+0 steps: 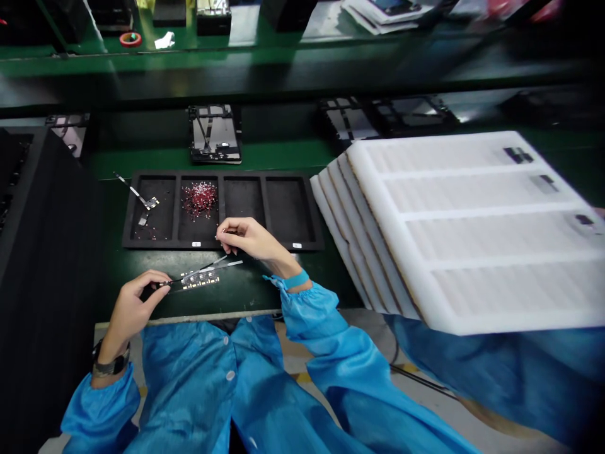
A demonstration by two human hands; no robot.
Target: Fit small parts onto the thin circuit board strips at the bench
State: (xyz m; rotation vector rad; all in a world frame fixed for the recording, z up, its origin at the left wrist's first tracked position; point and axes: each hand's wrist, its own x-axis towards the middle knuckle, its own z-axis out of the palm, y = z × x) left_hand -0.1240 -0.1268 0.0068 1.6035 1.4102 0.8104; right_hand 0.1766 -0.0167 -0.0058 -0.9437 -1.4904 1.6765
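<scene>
My left hand (137, 299) is closed in a pinch on the left end of a thin flex cable (203, 271), whose dark and silver strips point right. Under these strips lies a see-through strip (201, 279) bearing several small circuit pieces. My right hand (248, 238) is closed at the front rim of a black compartment tray (246, 244). A small red part seems to be between its fingertips, mostly hidden. Tiny red parts (200, 198) are heaped in the tray's second compartment. A loose flex cable (137, 192) with a silver tail lies across the leftmost compartment.
A stack of white foam trays (401, 217) leans over the bench at right, beside another person's blue garment (496, 372). Black foam trays (51, 252) stand tall at left. Opened device housings (215, 133) lie behind; a red tape roll (130, 40) sits on the shelf.
</scene>
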